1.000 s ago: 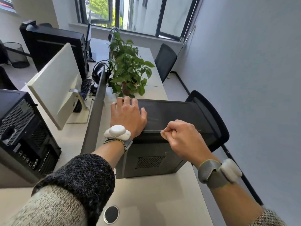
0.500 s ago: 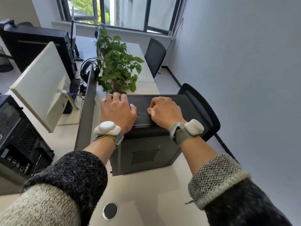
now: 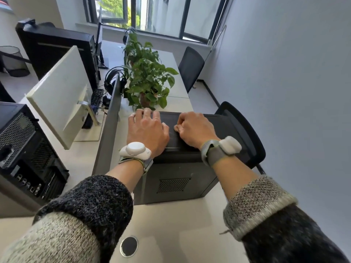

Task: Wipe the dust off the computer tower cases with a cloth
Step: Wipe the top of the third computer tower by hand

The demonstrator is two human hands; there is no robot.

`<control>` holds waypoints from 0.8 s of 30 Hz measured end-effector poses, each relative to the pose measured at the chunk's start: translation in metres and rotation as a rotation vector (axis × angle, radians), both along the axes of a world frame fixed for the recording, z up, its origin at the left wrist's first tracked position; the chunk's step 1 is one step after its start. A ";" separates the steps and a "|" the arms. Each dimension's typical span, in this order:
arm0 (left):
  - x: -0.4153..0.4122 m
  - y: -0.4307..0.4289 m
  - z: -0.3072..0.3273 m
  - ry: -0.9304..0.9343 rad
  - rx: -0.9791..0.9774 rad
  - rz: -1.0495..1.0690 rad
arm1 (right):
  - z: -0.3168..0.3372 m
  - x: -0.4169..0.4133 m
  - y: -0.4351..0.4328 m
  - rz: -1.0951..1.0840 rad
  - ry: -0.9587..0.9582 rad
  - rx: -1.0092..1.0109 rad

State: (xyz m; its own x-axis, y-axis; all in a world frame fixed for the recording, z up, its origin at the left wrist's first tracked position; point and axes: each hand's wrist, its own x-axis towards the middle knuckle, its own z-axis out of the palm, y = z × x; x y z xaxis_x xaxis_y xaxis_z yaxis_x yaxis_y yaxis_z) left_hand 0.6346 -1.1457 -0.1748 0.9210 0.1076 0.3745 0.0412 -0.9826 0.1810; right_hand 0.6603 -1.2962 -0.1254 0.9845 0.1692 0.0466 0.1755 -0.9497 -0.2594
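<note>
Gripping cloth [image 3: 175,127], right hand [image 3: 194,130] presses tower case [image 3: 182,168].

Tower case [image 3: 190,168] on desk [image 3: 171,224], plant [image 3: 150,80] behind

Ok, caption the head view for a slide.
Left hand rests flat on the black tower case; right hand curled beside it on top.

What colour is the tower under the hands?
Black computer tower, best in the head view.
</note>
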 end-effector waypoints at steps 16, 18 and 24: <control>0.003 0.001 -0.002 -0.036 -0.042 0.021 | 0.004 0.024 0.004 0.073 0.073 -0.030; 0.003 0.000 -0.001 -0.043 -0.039 0.024 | 0.002 0.045 0.016 0.047 0.058 -0.043; -0.002 0.003 -0.001 -0.052 -0.049 0.029 | 0.002 0.084 0.032 -0.023 0.009 -0.064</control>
State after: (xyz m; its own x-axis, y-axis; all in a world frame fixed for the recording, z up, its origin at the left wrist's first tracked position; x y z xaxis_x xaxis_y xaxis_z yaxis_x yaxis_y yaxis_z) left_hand 0.6325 -1.1430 -0.1760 0.8966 0.1528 0.4156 0.0584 -0.9712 0.2311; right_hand 0.7443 -1.2642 -0.1237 0.9885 0.1486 0.0277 0.1511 -0.9682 -0.1994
